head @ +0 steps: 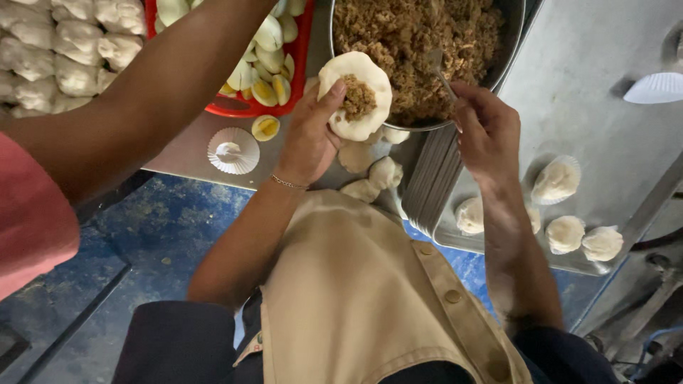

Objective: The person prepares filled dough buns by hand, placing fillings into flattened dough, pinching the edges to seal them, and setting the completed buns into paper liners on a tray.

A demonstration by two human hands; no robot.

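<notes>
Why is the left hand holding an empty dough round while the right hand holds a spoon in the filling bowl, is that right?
Not quite. In the head view the dough round in the left hand is not empty: a lump of brown filling sits on it. The right hand does hold the spoon in the bowl.

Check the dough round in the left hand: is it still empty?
No: the dough round in the left hand already carries a lump of brown filling.

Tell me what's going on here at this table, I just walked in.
A person is filling buns by hand. The left hand cups a flat dough round with a mound of minced filling on it. The right hand holds a spoon at the big metal bowl of filling. Closed buns sit on a metal tray to the right. A co-worker's arm reaches over the red tray of egg wedges.
</notes>
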